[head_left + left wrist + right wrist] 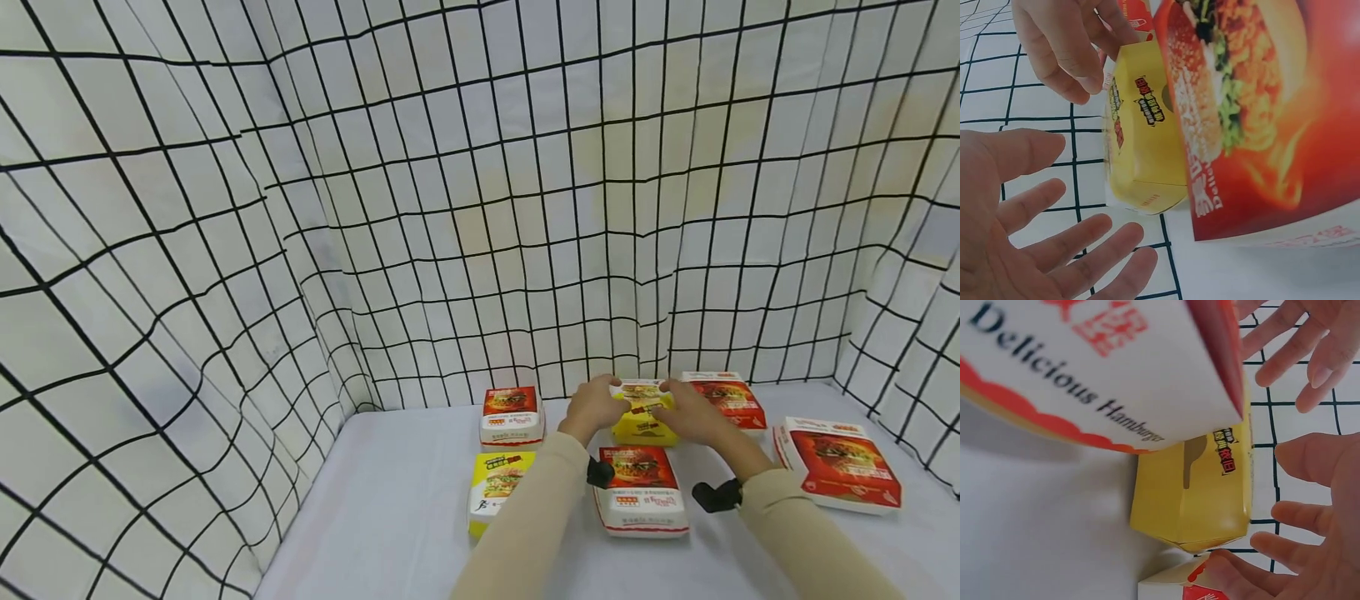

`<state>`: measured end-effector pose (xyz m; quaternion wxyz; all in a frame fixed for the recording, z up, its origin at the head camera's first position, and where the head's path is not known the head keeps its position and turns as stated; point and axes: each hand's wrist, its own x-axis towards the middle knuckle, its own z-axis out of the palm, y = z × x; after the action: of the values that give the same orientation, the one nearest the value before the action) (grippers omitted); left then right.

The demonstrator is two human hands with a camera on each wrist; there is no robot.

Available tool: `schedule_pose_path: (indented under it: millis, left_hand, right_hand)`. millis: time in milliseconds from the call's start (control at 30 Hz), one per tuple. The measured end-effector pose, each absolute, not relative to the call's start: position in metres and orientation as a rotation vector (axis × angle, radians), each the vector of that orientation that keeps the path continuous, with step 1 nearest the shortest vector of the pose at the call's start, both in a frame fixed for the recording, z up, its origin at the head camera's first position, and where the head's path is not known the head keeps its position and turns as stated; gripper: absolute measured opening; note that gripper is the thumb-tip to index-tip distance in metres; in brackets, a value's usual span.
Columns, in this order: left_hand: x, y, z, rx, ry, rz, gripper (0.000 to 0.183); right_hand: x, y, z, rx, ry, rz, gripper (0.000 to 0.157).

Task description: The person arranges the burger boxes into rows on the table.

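A yellow burger box (643, 417) stands toward the back of the table, between my two hands. My left hand (596, 410) is at its left side, with thumb and fingers spread apart in the left wrist view. At the box's right side is my right hand (697, 412), its fingers also spread and relaxed in the right wrist view. Neither hand curls round the box. Just in front of it, between my forearms, sits a red and white burger box (641, 492); it fills much of both wrist views and hides part of the yellow one.
Left of the hands are a red and white box (512, 418) and a yellow and white box (498, 487), partly behind my left sleeve. To the right stand two more red boxes, one at the back (726, 400) and one nearer (838, 467). Black netting (480, 250) over white cloth encloses the table.
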<state>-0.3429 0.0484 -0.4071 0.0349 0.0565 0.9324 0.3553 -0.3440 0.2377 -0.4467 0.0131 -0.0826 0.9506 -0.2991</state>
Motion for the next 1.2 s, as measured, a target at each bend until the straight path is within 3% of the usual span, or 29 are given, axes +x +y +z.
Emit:
schedule_pose_path:
  millis: [367,1200]
  left_hand:
    - [-0.346,0.046,-0.413,0.181,2.889,0.984,0.041]
    - [-0.351,0.037,-0.426,0.168,2.909,0.866,0.041]
  right_hand:
    - [-0.339,0.234,-0.447,-0.324,2.968,-0.917,0.05]
    - [-0.33,0.226,-0.451,-0.339,2.909,-0.97,0.048]
